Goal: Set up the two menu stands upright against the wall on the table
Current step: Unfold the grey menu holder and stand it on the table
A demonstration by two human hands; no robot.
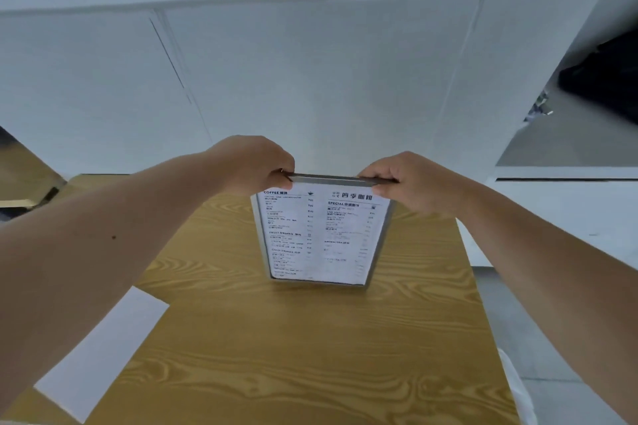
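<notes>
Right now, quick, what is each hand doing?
Left hand: closed on the top left corner of the menu stand.
Right hand: closed on its top right corner.

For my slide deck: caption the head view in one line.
Both hands, left and right, hold a menu stand upright by its top edge on the wooden table near the wall.

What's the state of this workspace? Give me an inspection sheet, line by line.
Surface: wood-grain table, mostly bare.
Job's things: one menu stand upright mid-table, short of the white wall; the second is not seen.
Clutter: white sheet at the table's left edge.
Hands: left hand and right hand pinch the stand's top corners.
Cables: nothing seen.
Surroundings: dark, blurred object at far right.
</notes>
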